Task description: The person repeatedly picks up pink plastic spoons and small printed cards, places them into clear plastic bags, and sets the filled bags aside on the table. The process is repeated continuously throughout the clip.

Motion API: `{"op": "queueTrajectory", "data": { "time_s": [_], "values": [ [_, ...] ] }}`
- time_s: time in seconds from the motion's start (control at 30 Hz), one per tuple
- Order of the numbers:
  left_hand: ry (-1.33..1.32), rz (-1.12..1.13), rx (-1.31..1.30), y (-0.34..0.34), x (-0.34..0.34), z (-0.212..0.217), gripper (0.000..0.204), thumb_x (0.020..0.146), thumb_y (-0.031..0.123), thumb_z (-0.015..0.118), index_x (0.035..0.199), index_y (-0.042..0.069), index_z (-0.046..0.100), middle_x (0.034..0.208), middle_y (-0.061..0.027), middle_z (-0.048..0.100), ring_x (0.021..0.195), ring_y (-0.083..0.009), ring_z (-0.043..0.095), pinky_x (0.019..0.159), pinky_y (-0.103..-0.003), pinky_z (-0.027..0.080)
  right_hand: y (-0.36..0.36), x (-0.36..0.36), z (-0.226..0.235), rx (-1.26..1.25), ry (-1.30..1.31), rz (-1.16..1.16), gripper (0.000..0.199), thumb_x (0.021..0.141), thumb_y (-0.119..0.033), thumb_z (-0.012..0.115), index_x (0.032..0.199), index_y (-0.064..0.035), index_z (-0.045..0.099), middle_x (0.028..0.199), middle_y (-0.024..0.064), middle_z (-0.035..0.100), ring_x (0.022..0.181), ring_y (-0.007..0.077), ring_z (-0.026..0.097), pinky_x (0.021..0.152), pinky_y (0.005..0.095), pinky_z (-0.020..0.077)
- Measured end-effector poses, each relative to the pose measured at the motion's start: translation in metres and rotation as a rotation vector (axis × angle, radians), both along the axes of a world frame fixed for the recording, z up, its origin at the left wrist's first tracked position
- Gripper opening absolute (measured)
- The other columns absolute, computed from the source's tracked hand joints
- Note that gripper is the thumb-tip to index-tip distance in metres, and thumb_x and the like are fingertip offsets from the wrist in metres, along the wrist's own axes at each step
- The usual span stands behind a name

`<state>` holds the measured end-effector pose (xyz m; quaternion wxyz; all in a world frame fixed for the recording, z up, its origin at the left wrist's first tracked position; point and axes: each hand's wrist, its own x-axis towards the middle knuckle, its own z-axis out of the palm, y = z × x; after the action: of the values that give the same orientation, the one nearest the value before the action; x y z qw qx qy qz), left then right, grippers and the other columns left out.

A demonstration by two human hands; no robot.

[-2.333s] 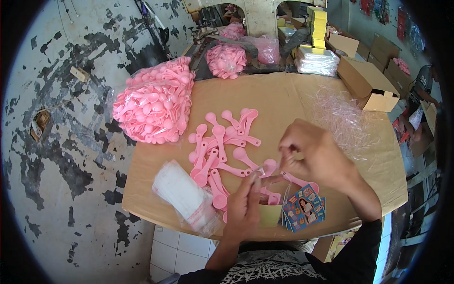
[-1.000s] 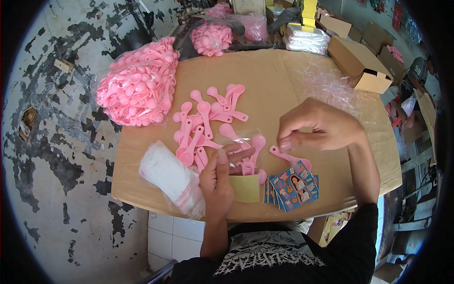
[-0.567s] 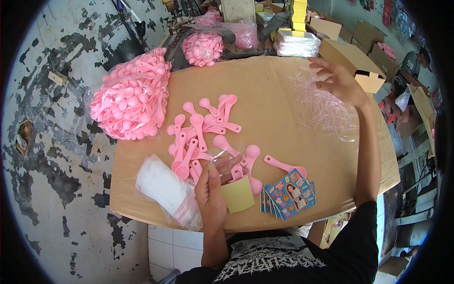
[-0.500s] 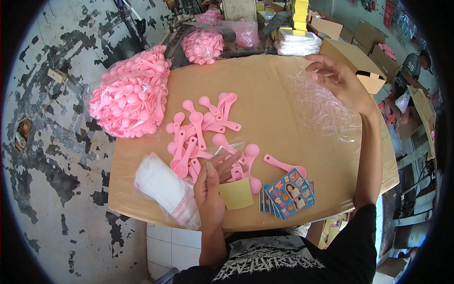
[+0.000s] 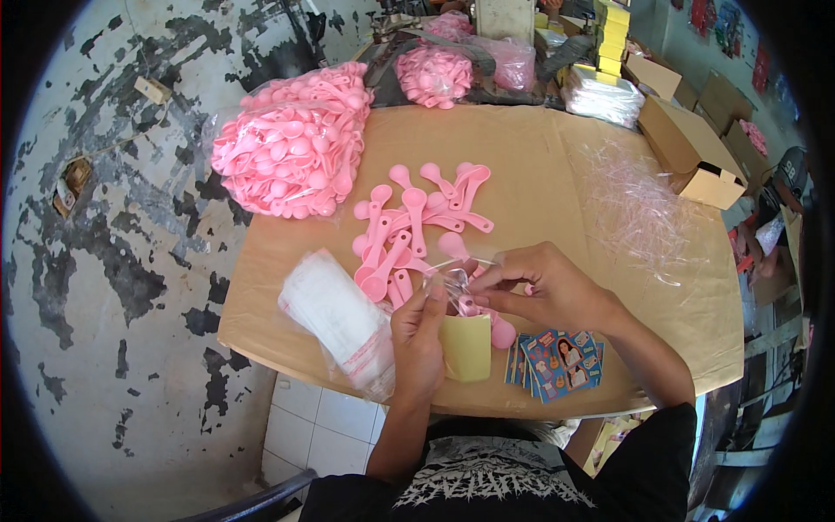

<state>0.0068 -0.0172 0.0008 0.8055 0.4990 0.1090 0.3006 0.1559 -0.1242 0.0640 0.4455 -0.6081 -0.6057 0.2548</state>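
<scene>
Head view. Left hand (image 5: 419, 341): grip narrow, pinching clear bag (image 5: 455, 281) above counter (image 5: 539, 174). Right hand (image 5: 537, 285): grip narrow, seemingly on thin strip (image 5: 492, 258) at bag's neck. Yellow card (image 5: 467, 350): below, apparently bagged. Done: bag looks filled. Outstanding: neck not visibly fastened; pink spoons (image 5: 415, 200), loose; blue cards (image 5: 546, 367), overlapping, unbagged.

Patchy grey wall (image 5: 156, 365) at left, white floor tiles (image 5: 337, 433) below, cardboard box (image 5: 683, 146) upper right.
</scene>
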Motion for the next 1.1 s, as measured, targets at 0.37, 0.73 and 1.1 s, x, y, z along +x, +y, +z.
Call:
{"op": "queueTrajectory", "data": {
  "time_s": [0.37, 0.73, 1.1],
  "values": [
    [-0.045, -0.028, -0.002, 0.002, 0.000, -0.003, 0.038, 0.102, 0.021, 0.044, 0.129, -0.004, 0.053, 0.119, -0.0108, 0.062, 0.094, -0.0122, 0.063, 0.081, -0.025, 0.051, -0.002, 0.002, -0.004, -0.122, 0.234, -0.081, 0.017, 0.088, -0.007, 0.067, 0.104, 0.0000, 0.070, 0.087, 0.0046, 0.070, 0.075, 0.0053, 0.059, 0.067, 0.0221, 0.0491],
    [-0.086, -0.149, 0.194, 0.011, -0.011, -0.008, 0.024, 0.093, -0.003, 0.050, 0.116, -0.003, 0.058, 0.110, -0.0090, 0.065, 0.100, -0.0101, 0.060, 0.085, -0.024, 0.046, -0.012, 0.029, 0.002, 0.168, -0.073, 0.146, 0.032, 0.071, 0.010, 0.057, 0.091, -0.0059, 0.075, 0.082, 0.0056, 0.071, 0.072, 0.0133, 0.062, 0.065, 0.0266, 0.0482],
    [0.006, -0.202, 0.390, 0.016, -0.016, -0.015, 0.022, 0.088, -0.009, 0.040, 0.098, -0.003, 0.058, 0.093, -0.0057, 0.061, 0.081, -0.0085, 0.054, 0.073, -0.023, 0.040, -0.014, 0.033, 0.002, 0.229, -0.248, 0.213, 0.024, 0.056, 0.001, 0.060, 0.072, -0.0092, 0.074, 0.071, 0.0051, 0.067, 0.071, 0.0227, 0.061, 0.062, 0.0313, 0.0498]
  ]
}}
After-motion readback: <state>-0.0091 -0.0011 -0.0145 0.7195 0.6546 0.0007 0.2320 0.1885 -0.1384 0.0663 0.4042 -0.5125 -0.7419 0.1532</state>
